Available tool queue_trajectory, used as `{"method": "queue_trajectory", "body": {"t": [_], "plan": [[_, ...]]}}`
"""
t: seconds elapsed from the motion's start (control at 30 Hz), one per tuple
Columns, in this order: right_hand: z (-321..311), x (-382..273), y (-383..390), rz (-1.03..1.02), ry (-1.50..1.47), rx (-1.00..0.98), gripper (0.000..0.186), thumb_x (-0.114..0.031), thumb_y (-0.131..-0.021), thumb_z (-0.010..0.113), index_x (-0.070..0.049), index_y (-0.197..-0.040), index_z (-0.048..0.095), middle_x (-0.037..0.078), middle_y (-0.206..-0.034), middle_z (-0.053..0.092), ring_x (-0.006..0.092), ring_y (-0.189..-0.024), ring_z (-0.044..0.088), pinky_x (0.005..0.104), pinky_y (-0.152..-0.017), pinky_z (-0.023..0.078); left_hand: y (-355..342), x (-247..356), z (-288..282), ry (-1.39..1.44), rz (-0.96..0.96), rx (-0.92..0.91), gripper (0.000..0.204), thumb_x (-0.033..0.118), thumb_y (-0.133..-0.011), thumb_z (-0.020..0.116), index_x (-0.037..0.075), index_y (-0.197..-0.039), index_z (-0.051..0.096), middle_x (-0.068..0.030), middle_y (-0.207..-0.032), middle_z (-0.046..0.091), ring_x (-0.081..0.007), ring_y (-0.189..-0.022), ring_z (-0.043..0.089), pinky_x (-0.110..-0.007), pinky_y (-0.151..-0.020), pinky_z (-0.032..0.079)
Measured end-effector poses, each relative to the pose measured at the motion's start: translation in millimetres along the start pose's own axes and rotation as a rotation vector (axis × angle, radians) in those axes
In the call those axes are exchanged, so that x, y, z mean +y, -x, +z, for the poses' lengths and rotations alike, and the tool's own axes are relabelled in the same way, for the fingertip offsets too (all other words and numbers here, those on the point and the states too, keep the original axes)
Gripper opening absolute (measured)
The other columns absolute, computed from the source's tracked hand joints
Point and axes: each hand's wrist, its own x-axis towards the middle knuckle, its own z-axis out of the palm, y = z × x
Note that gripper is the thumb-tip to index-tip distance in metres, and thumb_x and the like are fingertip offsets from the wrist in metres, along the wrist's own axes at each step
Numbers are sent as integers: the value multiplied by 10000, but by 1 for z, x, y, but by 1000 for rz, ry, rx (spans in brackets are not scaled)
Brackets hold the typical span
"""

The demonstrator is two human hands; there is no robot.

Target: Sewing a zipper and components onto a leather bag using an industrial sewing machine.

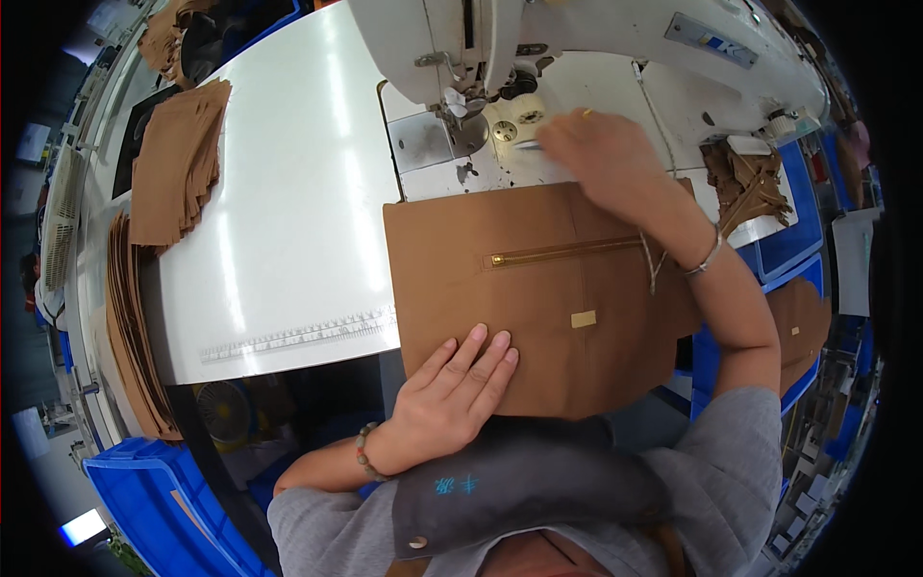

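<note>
A brown fabric panel [538, 356] lies on the white table and hangs over its front edge. Set across its upper part is a brass-coloured zipper [558, 254], with a small beige tag [584, 318] below. My left hand [452, 389] rests flat on the panel's lower left, fingers stretched out. Beyond the panel's far edge, my right hand [606, 159] is closed beside the sewing machine's presser foot [461, 120]. A pale pointed tip [527, 145] sticks out from its blurred fingers; the rest of that object is hidden.
The white sewing machine [615, 38] spans the far side. Stacked brown pieces [178, 163] lie at the left, with more panels [135, 327] draped nearer. Brown scraps [745, 188] sit at the right. Blue crates [163, 500] stand on both sides. A ruler scale [298, 334] marks the table's front.
</note>
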Motion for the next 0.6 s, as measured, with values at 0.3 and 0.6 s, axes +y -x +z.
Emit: {"method": "queue_trajectory", "body": {"t": [0.3,0.6], "plan": [[-95,59,152,507,176,-141,247,-76,-891,697,-52,-1136,712,84,-1037,681,305,-1013,645,402,-882,528,21,-8,1,-18,-53,2,328,49,-925,617,102,-1219,751,-74,-1305,735,-260,-1305,645,-449,-1140,406],[-24,0,74,235,-414,75,495,-436,-829,795,-59,-1117,655,117,-1108,662,325,-1070,634,425,-904,513,47,-10,13,-197,-91,10,281,104,-972,630,126,-1227,749,-47,-1324,725,-257,-1322,629,-516,-1177,330]]}}
